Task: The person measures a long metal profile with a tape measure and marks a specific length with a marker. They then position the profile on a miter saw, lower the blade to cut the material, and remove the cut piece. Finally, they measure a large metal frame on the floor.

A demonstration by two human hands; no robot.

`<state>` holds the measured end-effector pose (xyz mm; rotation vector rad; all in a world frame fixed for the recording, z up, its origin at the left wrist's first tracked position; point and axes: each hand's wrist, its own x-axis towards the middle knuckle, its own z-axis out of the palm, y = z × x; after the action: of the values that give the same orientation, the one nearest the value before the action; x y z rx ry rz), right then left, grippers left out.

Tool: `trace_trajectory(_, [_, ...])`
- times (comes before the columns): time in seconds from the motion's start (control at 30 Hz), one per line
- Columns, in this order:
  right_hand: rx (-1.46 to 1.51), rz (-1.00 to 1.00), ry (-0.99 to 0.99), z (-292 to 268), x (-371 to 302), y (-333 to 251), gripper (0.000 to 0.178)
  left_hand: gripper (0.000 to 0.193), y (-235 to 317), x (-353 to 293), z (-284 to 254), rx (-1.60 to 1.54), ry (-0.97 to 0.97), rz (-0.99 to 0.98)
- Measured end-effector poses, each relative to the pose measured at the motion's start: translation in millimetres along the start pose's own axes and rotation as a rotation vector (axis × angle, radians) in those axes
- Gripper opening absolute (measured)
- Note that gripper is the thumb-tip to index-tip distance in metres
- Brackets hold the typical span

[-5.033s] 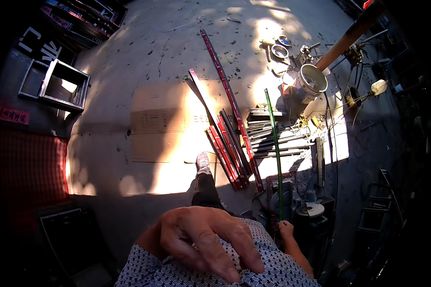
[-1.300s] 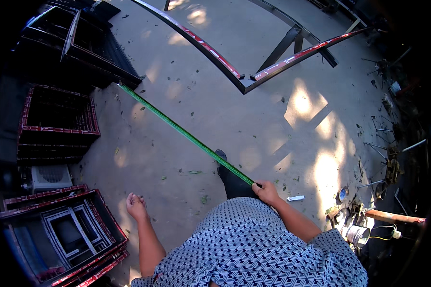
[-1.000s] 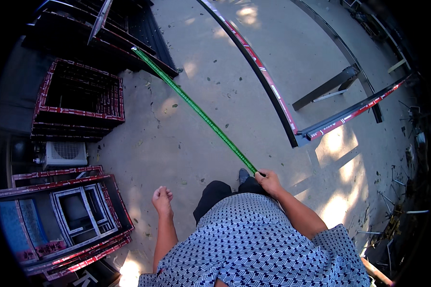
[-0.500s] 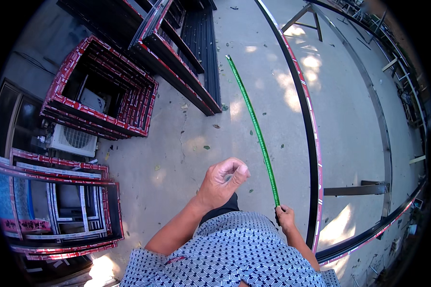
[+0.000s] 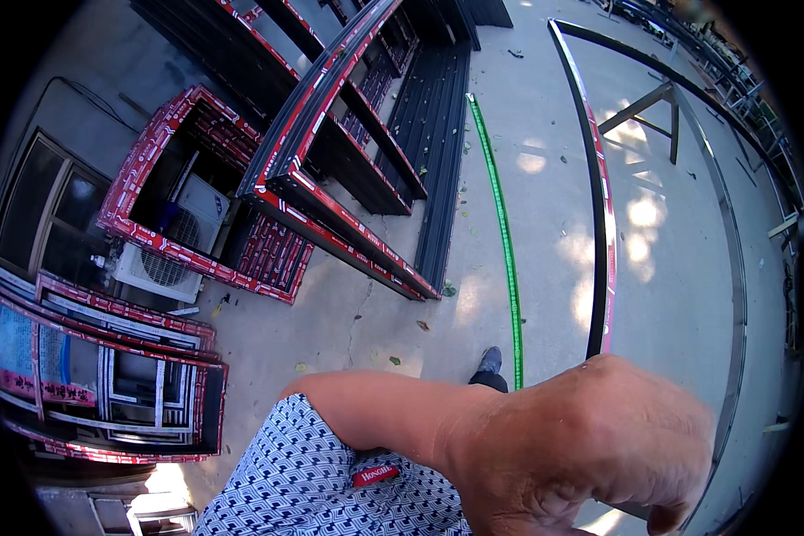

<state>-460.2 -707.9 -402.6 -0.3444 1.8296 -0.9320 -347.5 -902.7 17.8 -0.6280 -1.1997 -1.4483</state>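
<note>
My left hand (image 5: 590, 447) fills the lower right, close to the camera, back of the hand up and fingers curled under; nothing shows in it. Its forearm comes out of a blue patterned sleeve (image 5: 330, 464). A long thin green strip (image 5: 506, 241) runs from just behind that hand away over the concrete ground, held level above it. Its near end and my right hand are hidden behind my left hand. My shoe (image 5: 489, 360) shows beside the strip's near end.
Dark window frames wrapped in red printed film (image 5: 330, 188) lie stacked on the left, with an air-conditioner unit (image 5: 165, 259) behind one. A long black and red bar (image 5: 604, 223) lies right of the strip. A metal trestle (image 5: 652, 107) stands at the upper right.
The view has swung toward the stacked frames. My left hand has risen from my side to right in front of the camera, covering my right hand and the strip's near end.
</note>
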Motion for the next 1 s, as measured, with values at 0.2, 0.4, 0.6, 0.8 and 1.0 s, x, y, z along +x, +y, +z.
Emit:
trace_trajectory(0.2, [-0.07,-0.018,-0.144,-6,136,-157,0.018,0.05,-57,92,-109,0.167,0.117,0.017])
trace_trajectory(0.4, [-0.079,-0.005,-0.206,4,254,-316,0.018,0.062,-71,172,-256,0.043,0.325,-0.337])
trace_trajectory(0.6, [-0.119,0.008,-0.003,26,378,-410,0.024,0.054,-117,209,-465,0.577,0.246,-0.22])
trace_trajectory(0.8, [-0.019,0.066,-0.005,81,484,-508,0.02,0.032,-132,351,-604,1.01,-0.001,0.008])
trace_trajectory(1.0, [0.027,0.023,-0.026,121,605,-626,0.02,0.027,-168,465,-726,1.152,-0.204,0.106])
